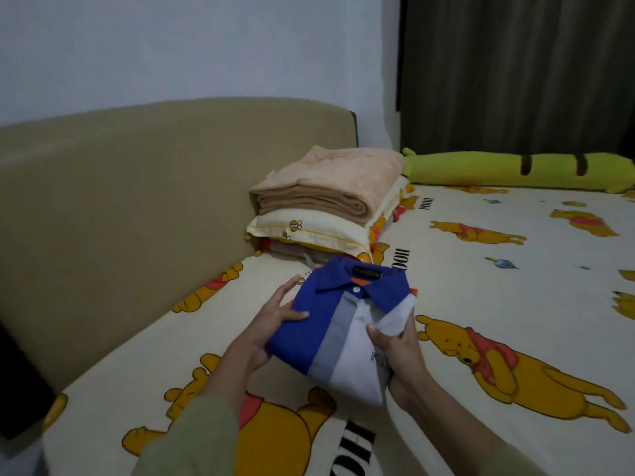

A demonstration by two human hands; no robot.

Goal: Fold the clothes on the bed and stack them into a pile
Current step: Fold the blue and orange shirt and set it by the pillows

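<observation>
On bed [515, 304], both hands' fingers [292, 316] gripping folded shirt [330, 324]

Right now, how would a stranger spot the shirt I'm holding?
Start at the tan headboard, by the stacked blanket and pillow. Just in front, left hand and right hand grip a folded shirt, the only blue, grey and white collared piece.

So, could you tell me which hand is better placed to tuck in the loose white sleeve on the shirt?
The right hand: it already pinches the white sleeve at the shirt's right edge. The left hand only steadies the blue side.
</observation>
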